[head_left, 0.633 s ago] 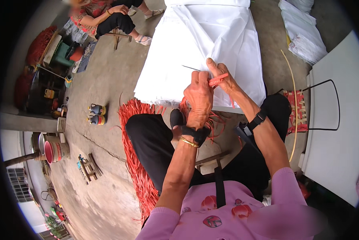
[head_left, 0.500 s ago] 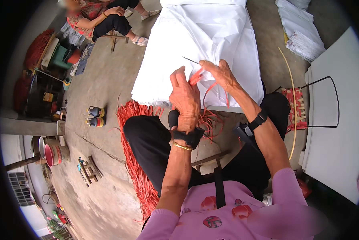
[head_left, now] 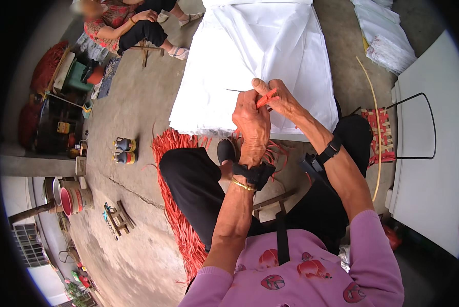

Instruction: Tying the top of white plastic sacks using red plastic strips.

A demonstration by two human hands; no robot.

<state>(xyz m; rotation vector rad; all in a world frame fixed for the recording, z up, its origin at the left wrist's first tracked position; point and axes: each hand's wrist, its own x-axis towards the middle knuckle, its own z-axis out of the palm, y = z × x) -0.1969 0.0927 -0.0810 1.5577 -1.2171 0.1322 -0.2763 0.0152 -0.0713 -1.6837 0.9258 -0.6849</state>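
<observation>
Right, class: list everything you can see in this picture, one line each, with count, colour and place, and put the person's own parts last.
white sheets: a stack, white, on the ground ahead.
red strips: a pile, red, on the ground by the left leg.
orange strip: one, orange, pinched between both hands.
thin stick: one, dark, at the fingertips.
small bottles: two, dark, on the ground at left.
bucket: one, red, lower left.
white board: one, white, at right.
seated person: one, top left.
left hand: one, holding the orange strip.
right hand: one, holding the orange strip.
</observation>
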